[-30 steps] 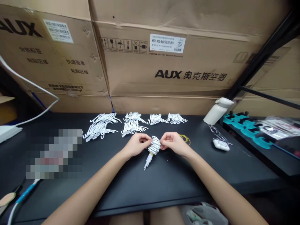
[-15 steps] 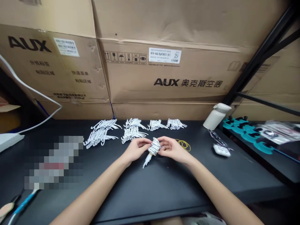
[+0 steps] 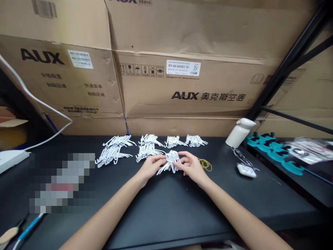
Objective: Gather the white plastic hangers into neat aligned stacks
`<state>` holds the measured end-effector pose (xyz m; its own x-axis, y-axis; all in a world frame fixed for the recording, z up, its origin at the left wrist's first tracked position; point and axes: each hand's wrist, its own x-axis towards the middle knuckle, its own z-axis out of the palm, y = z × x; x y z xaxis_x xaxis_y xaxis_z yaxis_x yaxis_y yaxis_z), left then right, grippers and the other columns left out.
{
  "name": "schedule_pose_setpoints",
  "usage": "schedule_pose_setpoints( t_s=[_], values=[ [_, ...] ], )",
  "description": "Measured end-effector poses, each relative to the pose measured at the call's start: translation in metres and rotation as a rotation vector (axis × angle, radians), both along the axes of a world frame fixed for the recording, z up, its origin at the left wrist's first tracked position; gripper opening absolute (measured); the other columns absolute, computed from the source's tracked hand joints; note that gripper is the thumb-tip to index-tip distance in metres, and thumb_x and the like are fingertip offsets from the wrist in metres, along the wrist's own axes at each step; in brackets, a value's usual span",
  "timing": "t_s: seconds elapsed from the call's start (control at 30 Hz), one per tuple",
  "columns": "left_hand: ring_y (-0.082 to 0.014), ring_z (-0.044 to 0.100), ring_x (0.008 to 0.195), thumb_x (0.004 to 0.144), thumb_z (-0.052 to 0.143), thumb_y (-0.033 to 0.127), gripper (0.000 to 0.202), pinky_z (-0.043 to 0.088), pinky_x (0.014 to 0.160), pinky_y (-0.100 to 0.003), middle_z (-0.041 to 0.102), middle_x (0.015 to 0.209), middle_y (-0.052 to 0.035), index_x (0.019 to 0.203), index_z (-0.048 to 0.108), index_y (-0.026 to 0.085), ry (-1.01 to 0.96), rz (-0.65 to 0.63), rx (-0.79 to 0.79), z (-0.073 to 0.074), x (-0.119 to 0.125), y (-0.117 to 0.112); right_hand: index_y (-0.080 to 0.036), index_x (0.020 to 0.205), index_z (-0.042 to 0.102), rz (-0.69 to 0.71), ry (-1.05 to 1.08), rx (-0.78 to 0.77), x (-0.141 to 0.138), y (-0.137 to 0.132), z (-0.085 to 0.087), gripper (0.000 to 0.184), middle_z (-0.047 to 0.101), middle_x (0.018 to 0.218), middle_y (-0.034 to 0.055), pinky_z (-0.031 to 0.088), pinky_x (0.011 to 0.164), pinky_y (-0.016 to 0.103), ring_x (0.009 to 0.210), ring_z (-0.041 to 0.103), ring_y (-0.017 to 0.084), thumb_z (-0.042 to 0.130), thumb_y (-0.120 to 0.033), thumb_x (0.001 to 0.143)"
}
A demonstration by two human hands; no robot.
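Near the middle of the frame, two hands are holding one small bundle of white hooks [image 3: 171,157] just over or on the black counter [image 3: 166,211]; I cannot tell if it is touching down. The bundle is sitting right between the fingers, and both hands are being about as near to it as each other. It is lying on a slant: its straight ends are pointing to the lower left of the frame, below the tips of the left hand [image 3: 148,169], and its curvy ends are bunching up at the right hand [image 3: 193,168]. The left fingers are pinching its left side, with almost no gap. The right fingers are bending around its right side, a bit more spread. A yellow band [image 3: 168,164] is hugging the bundle near the straight ends.
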<state>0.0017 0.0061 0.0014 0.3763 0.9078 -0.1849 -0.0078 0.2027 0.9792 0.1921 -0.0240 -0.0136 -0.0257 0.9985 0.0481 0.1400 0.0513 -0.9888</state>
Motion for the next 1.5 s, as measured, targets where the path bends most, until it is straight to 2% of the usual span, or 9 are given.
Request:
schedule_pose_setpoints(
  t_s=[0.1, 0.2, 0.4, 0.5, 0.6, 0.77, 0.87, 1.2, 1.5],
  values=[
    [-0.0212, 0.068, 0.090, 0.068, 0.076, 0.032, 0.037, 0.051, 0.089, -0.035, 0.073, 0.098, -0.0091, 0.100, 0.072, 0.013, -0.013, -0.015, -0.009, 0.000, 0.001, 0.000, -0.019, 0.116, 0.053, -0.018, -0.009, 0.023, 0.001, -0.001, -0.001, 0.055, 0.060, 0.072, -0.0039, 0.042, 0.037, 0.020, 0.040, 0.047, 0.005, 0.073, -0.042, 0.071],
    [-0.0237, 0.066, 0.099, 0.062, 0.081, 0.032, 0.046, 0.051, 0.090, -0.036, 0.071, 0.108, -0.0112, 0.103, 0.070, 0.013, -0.063, -0.032, -0.009, -0.001, 0.002, 0.000, -0.020, 0.117, 0.053, -0.026, -0.077, 0.072, 0.001, -0.004, 0.000, 0.047, 0.061, 0.082, -0.0011, 0.041, 0.038, 0.021, 0.039, 0.049, 0.005, 0.066, -0.042, 0.078],
    [-0.0238, 0.067, 0.098, 0.061, 0.083, 0.036, 0.050, 0.051, 0.088, -0.035, 0.071, 0.107, -0.0128, 0.103, 0.069, 0.012, -0.062, -0.027, 0.028, -0.003, 0.004, 0.001, -0.018, 0.107, 0.062, -0.123, -0.361, 0.354, -0.001, -0.008, 0.000, 0.026, 0.057, 0.107, 0.0077, 0.045, 0.048, 0.024, 0.046, 0.049, 0.003, 0.058, -0.028, 0.083],
    [-0.0237, 0.066, 0.097, 0.063, 0.081, 0.038, 0.046, 0.053, 0.083, -0.033, 0.072, 0.106, -0.0123, 0.100, 0.070, 0.012, -0.043, -0.003, 0.034, -0.002, 0.004, 0.001, -0.018, 0.100, 0.065, -0.117, -0.428, 0.432, -0.002, -0.008, 0.000, 0.020, 0.054, 0.116, 0.0106, 0.048, 0.053, 0.026, 0.049, 0.048, 0.003, 0.057, -0.025, 0.083],
    [-0.0236, 0.066, 0.094, 0.065, 0.079, 0.037, 0.041, 0.054, 0.077, -0.031, 0.072, 0.104, -0.0113, 0.097, 0.072, 0.013, -0.003, 0.005, 0.056, -0.001, 0.004, 0.001, -0.018, 0.101, 0.067, -0.074, -0.469, 0.432, -0.001, -0.008, 0.001, 0.020, 0.054, 0.116, 0.0103, 0.049, 0.055, 0.026, 0.046, 0.046, 0.002, 0.055, -0.024, 0.085],
    [-0.0213, 0.065, 0.090, 0.070, 0.073, 0.037, 0.037, 0.052, 0.075, -0.029, 0.072, 0.096, -0.0091, 0.099, 0.073, 0.014, 0.057, -0.065, 0.098, 0.002, 0.003, 0.000, -0.018, 0.092, 0.067, -0.060, -0.474, 0.459, 0.001, -0.009, 0.004, 0.015, 0.058, 0.102, 0.0072, 0.043, 0.050, 0.025, 0.043, 0.038, 0.002, 0.056, -0.027, 0.087],
    [-0.0204, 0.064, 0.088, 0.071, 0.071, 0.035, 0.034, 0.051, 0.074, -0.028, 0.072, 0.092, -0.0081, 0.097, 0.075, 0.014, 0.079, -0.101, 0.110, 0.005, 0.001, -0.001, -0.018, 0.089, 0.066, -0.043, -0.454, 0.459, 0.003, -0.009, 0.007, 0.015, 0.057, 0.098, 0.0060, 0.041, 0.051, 0.025, 0.045, 0.039, 0.003, 0.057, -0.029, 0.087],
    [-0.0194, 0.063, 0.086, 0.069, 0.071, 0.032, 0.030, 0.049, 0.081, -0.030, 0.072, 0.089, -0.0073, 0.093, 0.076, 0.014, 0.073, -0.175, 0.062, 0.007, -0.001, -0.003, -0.017, 0.077, 0.057, 0.092, -0.166, 0.135, 0.003, -0.008, 0.009, 0.025, 0.052, 0.083, 0.0008, 0.037, 0.045, 0.022, 0.049, 0.045, 0.006, 0.066, -0.040, 0.079],
    [-0.0181, 0.063, 0.078, 0.067, 0.071, 0.033, 0.022, 0.051, 0.078, -0.032, 0.068, 0.079, -0.0058, 0.075, 0.072, 0.013, 0.062, -0.135, 0.030, 0.005, -0.001, 0.001, -0.016, 0.078, 0.061, 0.139, -0.182, 0.195, 0.002, -0.010, 0.009, 0.024, 0.048, 0.104, 0.0059, 0.043, 0.051, 0.022, 0.063, 0.048, 0.007, 0.062, -0.039, 0.083]
  ],
)
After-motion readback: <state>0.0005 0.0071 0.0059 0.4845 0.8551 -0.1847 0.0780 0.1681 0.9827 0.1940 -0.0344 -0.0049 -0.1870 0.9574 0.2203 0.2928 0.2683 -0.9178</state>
